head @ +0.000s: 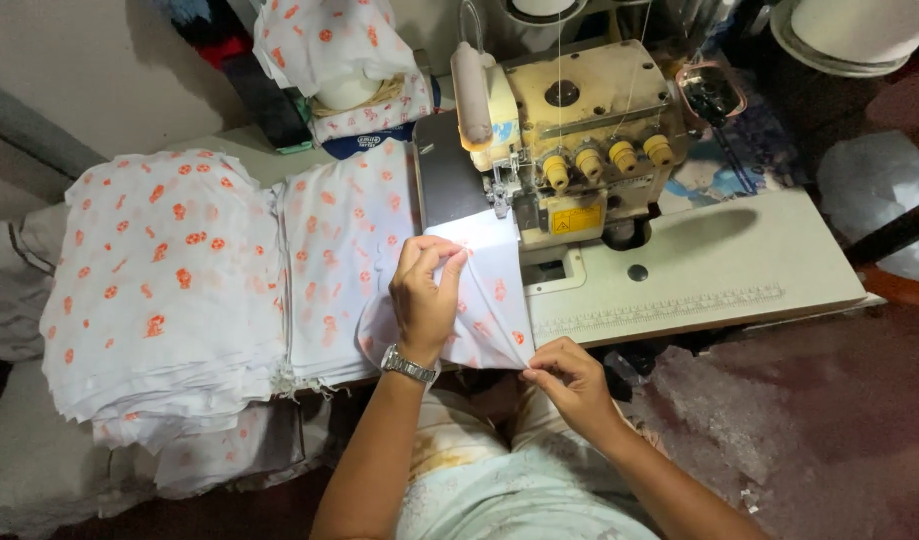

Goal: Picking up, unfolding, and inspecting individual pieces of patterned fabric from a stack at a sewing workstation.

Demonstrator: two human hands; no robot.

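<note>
the left hand pinches the upper edge of a white cloth piece with orange print, which lies on the table in front of the overlock sewing machine. the right hand pinches the same piece at its lower corner by the table edge. no containers show. the needle area is hard to make out. 2 stacks of matching cloth sit to the left, well clear of the machine. a wristwatch circles the left wrist.
</note>
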